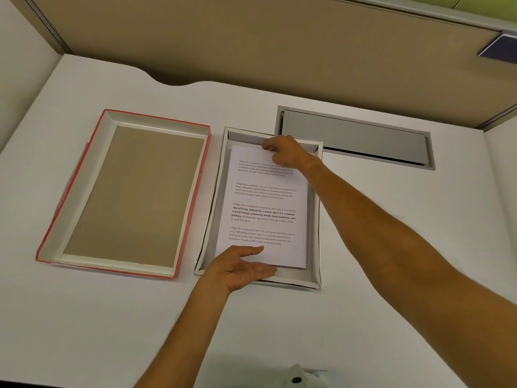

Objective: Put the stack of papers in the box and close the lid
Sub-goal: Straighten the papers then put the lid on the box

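Note:
A white open box [314,219] lies on the desk at centre. Inside it rests the stack of papers [265,203], printed with several text paragraphs. My right hand [285,149] grips the far top edge of the stack, fingers curled over it. My left hand [243,268] lies palm up at the near edge, thumb on top of the sheets and fingers under them. The lid [126,191], red outside with a brown cardboard inside, lies upside down to the left of the box.
A grey cable hatch [355,135] is set into the white desk [112,331] behind the box on the right. Beige partition panels [251,37] wall the desk at the back. A bit of white clothing shows at the bottom edge.

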Demonstrator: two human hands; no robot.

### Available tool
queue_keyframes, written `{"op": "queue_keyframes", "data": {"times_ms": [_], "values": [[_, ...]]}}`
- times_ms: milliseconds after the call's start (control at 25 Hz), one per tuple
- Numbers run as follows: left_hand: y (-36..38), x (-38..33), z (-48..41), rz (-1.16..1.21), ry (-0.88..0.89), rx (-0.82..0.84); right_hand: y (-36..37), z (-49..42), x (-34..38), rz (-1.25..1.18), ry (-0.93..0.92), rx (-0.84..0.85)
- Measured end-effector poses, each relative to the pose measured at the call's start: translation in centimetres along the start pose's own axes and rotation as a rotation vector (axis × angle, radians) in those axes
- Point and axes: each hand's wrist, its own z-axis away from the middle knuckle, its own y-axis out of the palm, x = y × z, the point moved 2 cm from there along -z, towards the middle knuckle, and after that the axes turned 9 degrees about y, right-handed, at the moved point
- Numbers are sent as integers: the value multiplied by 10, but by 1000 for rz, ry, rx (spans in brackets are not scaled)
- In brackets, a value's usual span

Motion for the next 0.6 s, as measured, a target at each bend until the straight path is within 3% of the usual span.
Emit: {"op": "queue_keyframes", "data": {"times_ms": [200, 400, 480, 600], "values": [[-1, 1, 15, 32, 4, 29, -7, -1, 4, -18, -12, 36], [-6, -16, 51, 39, -41, 174, -28, 7, 32, -138, -31, 39], [-11, -42, 60, -65, 152, 173, -32, 18, 52, -283, -22, 19], [-30, -109, 67, -192, 722, -82, -18, 36, 85, -509, 15, -18]]}}
